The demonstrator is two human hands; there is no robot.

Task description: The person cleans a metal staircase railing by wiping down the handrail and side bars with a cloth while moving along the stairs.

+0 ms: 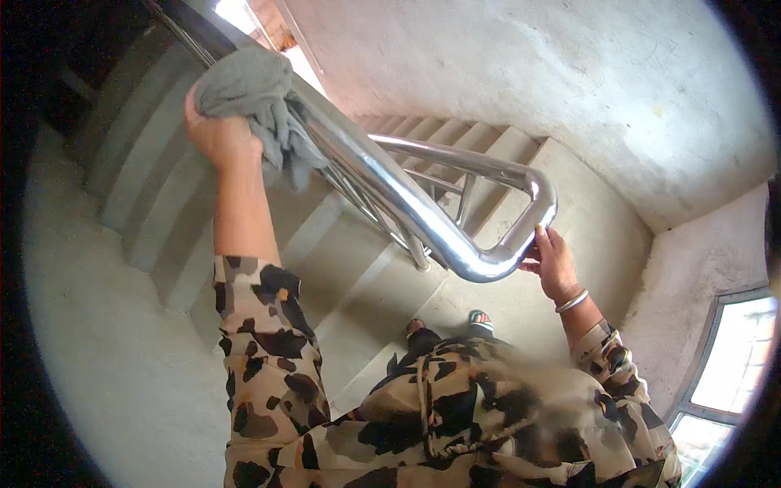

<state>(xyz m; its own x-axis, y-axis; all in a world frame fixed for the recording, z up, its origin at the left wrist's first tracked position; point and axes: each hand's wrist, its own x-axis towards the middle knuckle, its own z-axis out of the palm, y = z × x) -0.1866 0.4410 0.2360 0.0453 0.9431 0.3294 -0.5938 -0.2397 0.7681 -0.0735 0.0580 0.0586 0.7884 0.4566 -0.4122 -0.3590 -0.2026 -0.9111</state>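
Observation:
A grey cloth (247, 85) is bunched in my left hand (223, 137), which presses it against the upper part of a shiny metal handrail (390, 177). Loose folds of the cloth hang down beside the tube. Most of my left fingers are hidden by the cloth. My right hand (556, 262), with a silver bangle (572, 301) at the wrist, rests at the rounded bend of the rail. Its thumb lies on the tube's outer side, and some fingertips are hidden behind the metal.
Concrete stairs (183, 226) run along the left, and another flight (451, 137) lies beyond the rail. Thin metal balusters (417, 247) stand under the handrail. My feet (481, 317) are on the landing, in sandals. A framed window (726, 360) is at the right in the plastered wall (549, 67).

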